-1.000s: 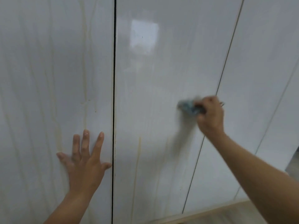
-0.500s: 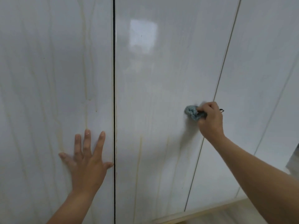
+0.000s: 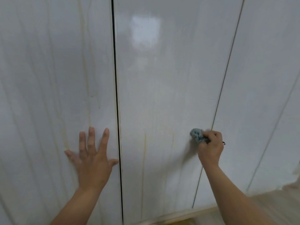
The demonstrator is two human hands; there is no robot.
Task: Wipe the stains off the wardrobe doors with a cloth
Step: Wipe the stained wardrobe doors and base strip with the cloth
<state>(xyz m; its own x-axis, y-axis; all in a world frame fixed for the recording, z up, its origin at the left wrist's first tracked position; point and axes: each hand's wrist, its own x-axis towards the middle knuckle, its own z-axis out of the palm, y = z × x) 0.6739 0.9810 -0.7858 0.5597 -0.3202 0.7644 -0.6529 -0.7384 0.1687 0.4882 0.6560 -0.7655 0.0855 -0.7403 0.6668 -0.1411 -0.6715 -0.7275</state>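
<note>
- White glossy wardrobe doors (image 3: 162,88) fill the frame, with a dark vertical gap (image 3: 115,95) left of centre.
- Yellowish stains (image 3: 144,153) streak down the lower centre and the left door.
- Blue-grey cloth (image 3: 196,135), bunched up, is pressed to the middle door at right of centre, near that door's right edge.
- Right hand (image 3: 211,147) grips the cloth, fingers curled round it.
- Left hand (image 3: 92,158) lies flat on the left door at lower left, fingers spread, thumb tip at the gap.
- Pale wooden floor (image 3: 267,207) shows at lower right.
</note>
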